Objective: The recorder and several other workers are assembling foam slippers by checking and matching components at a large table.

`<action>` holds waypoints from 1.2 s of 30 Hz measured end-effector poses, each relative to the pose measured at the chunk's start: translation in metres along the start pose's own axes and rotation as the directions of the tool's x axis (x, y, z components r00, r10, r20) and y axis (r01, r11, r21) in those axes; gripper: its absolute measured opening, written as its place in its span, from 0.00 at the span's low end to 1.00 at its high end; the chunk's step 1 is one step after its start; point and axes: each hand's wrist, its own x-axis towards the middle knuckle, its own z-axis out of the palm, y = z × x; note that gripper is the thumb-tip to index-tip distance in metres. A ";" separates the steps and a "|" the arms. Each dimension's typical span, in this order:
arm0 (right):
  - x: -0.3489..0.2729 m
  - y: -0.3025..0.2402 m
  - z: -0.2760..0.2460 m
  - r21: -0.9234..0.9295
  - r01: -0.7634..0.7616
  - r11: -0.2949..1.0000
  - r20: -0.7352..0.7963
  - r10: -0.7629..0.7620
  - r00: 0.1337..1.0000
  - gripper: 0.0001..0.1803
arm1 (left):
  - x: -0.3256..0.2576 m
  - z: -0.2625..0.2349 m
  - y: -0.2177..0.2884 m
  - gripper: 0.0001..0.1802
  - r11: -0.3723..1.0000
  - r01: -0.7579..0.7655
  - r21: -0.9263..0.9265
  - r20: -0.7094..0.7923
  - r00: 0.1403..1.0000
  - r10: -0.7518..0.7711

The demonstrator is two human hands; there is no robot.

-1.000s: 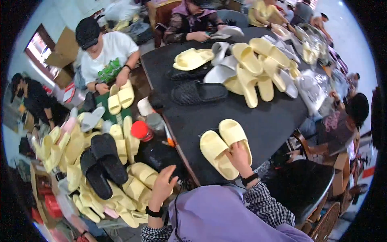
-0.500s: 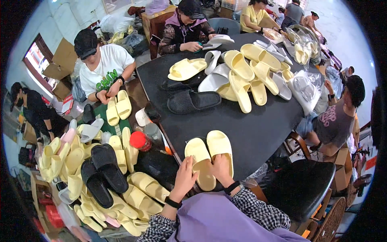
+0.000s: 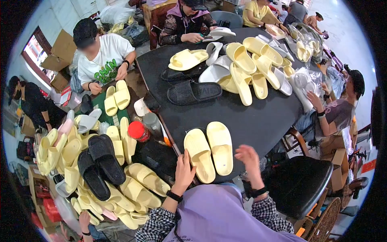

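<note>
Two pale yellow slippers lie side by side on the black tabletop in front of me, the left slipper [image 3: 198, 151] and the right slipper [image 3: 220, 147]. My left hand [image 3: 184, 173] rests against the left slipper's outer edge, fingers stretched and thumb apart. Off to the right of the pair, my right hand [image 3: 249, 161] is raised with its fingers loosely apart and nothing in them. It is slightly blurred.
A heap of yellow slippers [image 3: 139, 193], topped by black slippers [image 3: 105, 159], lies at left; another person's hand [image 3: 84, 220] reaches toward it. A red-lidded jar [image 3: 138, 131] stands nearby. More slippers [image 3: 241, 58] cover the far table [image 3: 258, 121]. Co-workers sit around; a black chair [image 3: 298, 187] is at right.
My right hand has come out of the right slipper and moved to the right. My left hand stays by the left slipper. A co-worker at right has raised a hand.
</note>
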 end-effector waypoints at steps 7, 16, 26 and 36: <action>0.000 -0.171 -0.011 -0.326 0.765 0.556 -0.380 -0.818 0.432 0.10 | 0.003 -0.003 0.003 0.44 0.996 0.059 -0.072 0.040 0.998 -0.056; 0.039 -0.082 0.006 -0.687 0.487 0.539 0.086 -0.605 0.791 0.17 | -0.002 0.001 0.006 0.49 0.984 0.122 -0.130 0.102 0.989 -0.109; 0.036 0.052 0.021 -0.814 0.255 0.522 0.194 -0.169 0.966 0.29 | 0.002 0.015 -0.010 0.46 0.973 0.054 -0.225 -0.040 0.997 -0.065; 0.010 0.059 0.020 -0.765 0.253 0.593 0.207 -0.146 0.967 0.28 | -0.007 0.004 -0.017 0.42 0.981 0.093 -0.172 -0.021 0.995 -0.098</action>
